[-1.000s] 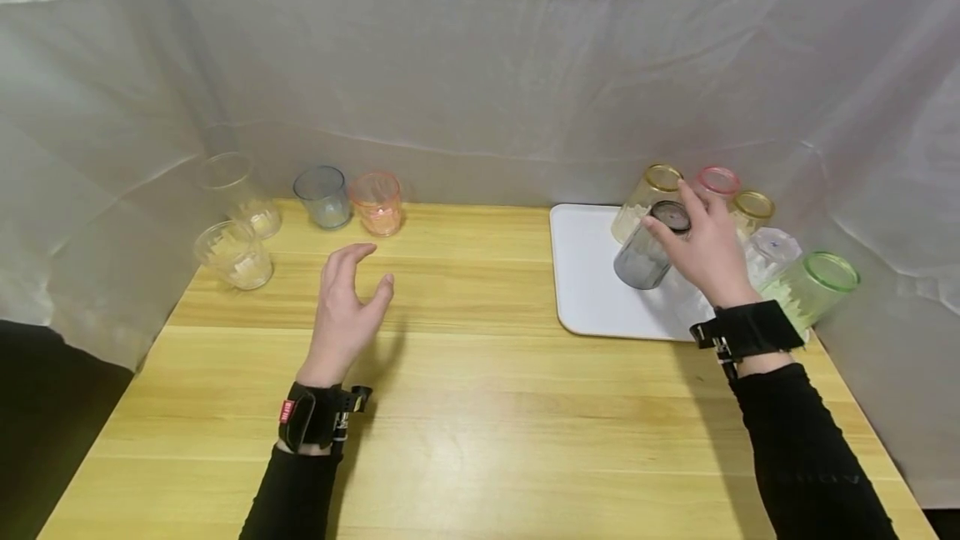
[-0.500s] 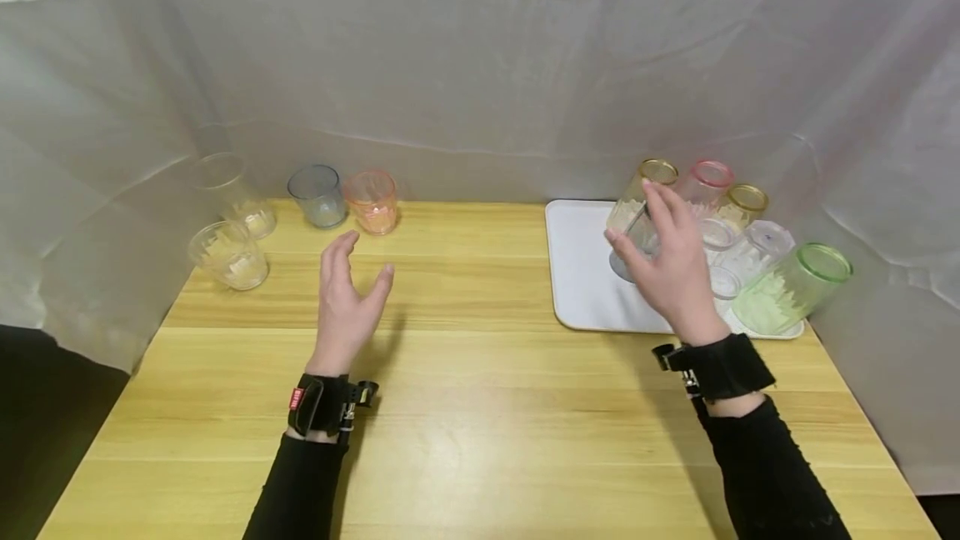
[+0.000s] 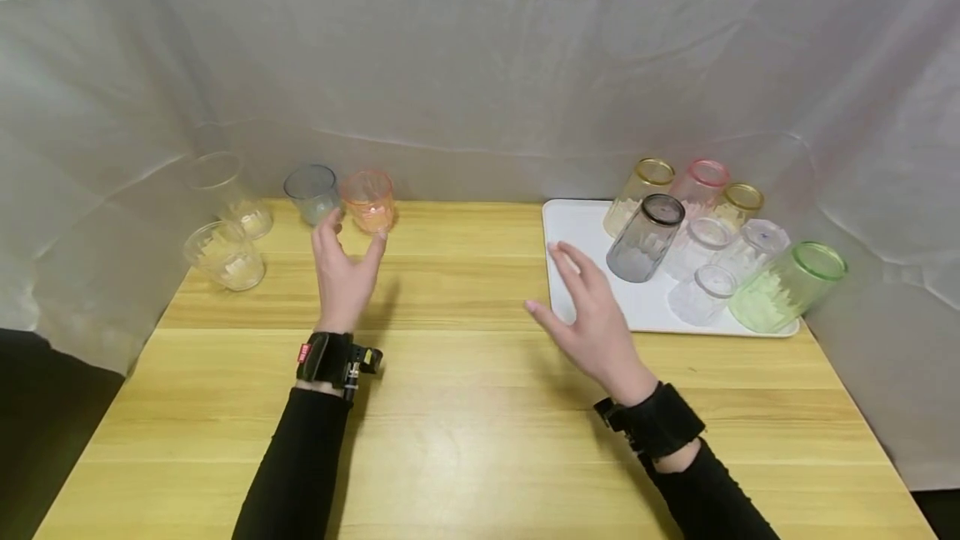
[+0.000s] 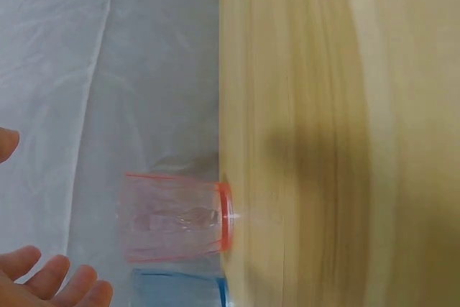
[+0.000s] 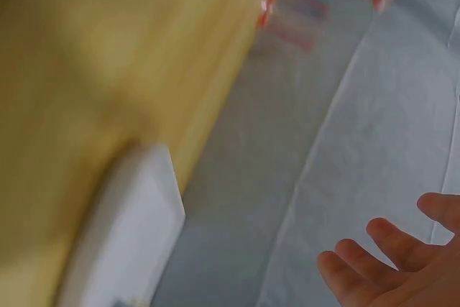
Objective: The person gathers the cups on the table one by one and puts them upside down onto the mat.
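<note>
My left hand (image 3: 347, 277) is held in the air just in front of an orange glass (image 3: 371, 200) and a blue glass (image 3: 312, 192), thumb and fingers spread apart with nothing between them. In the left wrist view the orange glass (image 4: 176, 217) stands upright on the table, the blue glass (image 4: 180, 289) beside it. My right hand (image 3: 596, 327) hovers by the near left corner of the white tray (image 3: 558, 261), its fingers apart and holding nothing. A grey glass (image 3: 645, 240) stands upside down on that tray, behind the right hand.
On the tray's right side are several more upturned glasses: yellow, pink (image 3: 705, 182), clear (image 3: 703, 294) and a green one (image 3: 787, 288) at the edge. Two clear glasses (image 3: 225, 255) stand at the table's far left. A grey curtain (image 3: 480, 90) hangs behind.
My right hand has let go of the grey glass on the tray and moved left, toward the table's middle. My left hand has moved forward, closer to the orange and blue glasses.
</note>
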`<action>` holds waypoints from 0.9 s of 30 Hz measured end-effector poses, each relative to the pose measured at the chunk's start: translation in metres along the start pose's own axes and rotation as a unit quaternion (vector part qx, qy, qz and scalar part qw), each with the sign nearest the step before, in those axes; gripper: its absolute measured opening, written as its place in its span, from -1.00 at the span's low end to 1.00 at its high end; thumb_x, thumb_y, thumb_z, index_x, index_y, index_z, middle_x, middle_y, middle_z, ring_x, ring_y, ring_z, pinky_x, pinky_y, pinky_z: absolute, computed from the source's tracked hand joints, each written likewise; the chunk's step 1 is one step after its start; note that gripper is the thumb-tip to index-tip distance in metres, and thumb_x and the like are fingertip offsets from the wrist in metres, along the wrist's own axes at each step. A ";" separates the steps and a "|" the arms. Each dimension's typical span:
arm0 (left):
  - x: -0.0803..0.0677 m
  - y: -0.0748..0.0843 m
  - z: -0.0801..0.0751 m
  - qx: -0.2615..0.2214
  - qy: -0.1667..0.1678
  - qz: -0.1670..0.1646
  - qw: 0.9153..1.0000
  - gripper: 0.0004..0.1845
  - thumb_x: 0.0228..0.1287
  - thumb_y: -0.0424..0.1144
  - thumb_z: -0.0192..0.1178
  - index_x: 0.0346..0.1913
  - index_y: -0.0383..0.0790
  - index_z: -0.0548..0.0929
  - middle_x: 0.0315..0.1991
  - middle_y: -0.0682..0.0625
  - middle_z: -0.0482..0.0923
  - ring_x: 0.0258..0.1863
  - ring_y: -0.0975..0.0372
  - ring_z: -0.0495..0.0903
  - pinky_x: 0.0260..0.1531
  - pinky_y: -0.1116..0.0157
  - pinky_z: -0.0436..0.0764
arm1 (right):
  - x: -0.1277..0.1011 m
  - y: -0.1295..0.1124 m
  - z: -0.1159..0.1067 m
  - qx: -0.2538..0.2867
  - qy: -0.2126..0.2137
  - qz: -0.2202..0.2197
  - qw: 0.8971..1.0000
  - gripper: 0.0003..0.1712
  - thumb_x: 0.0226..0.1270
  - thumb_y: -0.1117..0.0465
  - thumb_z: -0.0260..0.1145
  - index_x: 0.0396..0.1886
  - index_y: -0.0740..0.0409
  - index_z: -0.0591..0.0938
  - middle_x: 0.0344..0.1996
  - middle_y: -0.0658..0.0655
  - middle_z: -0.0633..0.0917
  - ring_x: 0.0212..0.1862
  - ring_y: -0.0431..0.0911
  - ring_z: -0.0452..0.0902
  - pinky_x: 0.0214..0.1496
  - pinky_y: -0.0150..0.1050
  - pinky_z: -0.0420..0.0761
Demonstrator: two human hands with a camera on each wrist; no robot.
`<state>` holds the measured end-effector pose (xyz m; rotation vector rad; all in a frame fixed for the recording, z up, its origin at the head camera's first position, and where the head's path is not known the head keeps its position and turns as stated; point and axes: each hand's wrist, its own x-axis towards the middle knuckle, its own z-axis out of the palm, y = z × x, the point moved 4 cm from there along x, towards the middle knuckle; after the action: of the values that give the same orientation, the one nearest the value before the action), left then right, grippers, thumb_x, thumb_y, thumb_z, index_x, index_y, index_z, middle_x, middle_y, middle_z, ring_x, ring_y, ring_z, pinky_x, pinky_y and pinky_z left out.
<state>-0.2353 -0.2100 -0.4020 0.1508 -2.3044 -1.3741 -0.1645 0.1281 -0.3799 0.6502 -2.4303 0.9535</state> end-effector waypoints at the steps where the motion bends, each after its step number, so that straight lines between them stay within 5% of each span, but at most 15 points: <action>1: 0.003 -0.001 0.001 0.002 0.003 -0.004 1.000 -0.14 0.36 -0.06 0.39 0.54 -0.32 0.19 0.46 -0.25 0.20 0.44 -0.06 0.23 0.46 -0.05 0.30 | -0.003 -0.003 0.005 0.001 -0.010 -0.002 1.000 -0.06 0.28 0.06 0.50 0.56 0.28 0.34 0.49 0.39 0.36 0.46 0.31 0.30 0.48 0.28 0.34; 11: 0.033 -0.019 0.016 0.008 0.025 -0.075 0.997 -0.07 0.32 -0.02 0.38 0.57 -0.30 0.14 0.49 -0.26 0.17 0.47 -0.11 0.25 0.46 -0.03 0.34 | -0.029 -0.027 0.041 0.002 -0.094 0.005 0.996 -0.05 0.36 -0.07 0.46 0.62 0.12 0.29 0.54 0.33 0.31 0.52 0.25 0.25 0.46 0.26 0.41; 27: 0.067 -0.047 0.037 0.034 0.011 -0.161 0.986 0.12 0.20 0.05 0.47 0.61 -0.32 0.03 0.59 -0.26 0.04 0.56 -0.07 0.14 0.53 -0.02 0.25 | -0.045 -0.043 0.056 0.003 -0.130 0.004 0.992 -0.03 0.36 -0.13 0.46 0.64 0.04 0.26 0.55 0.23 0.32 0.54 0.17 0.24 0.38 0.24 0.50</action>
<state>-0.3177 -0.2248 -0.4355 0.5803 -2.3843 -1.4331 -0.1174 0.0716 -0.4205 0.8127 -2.6576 0.9294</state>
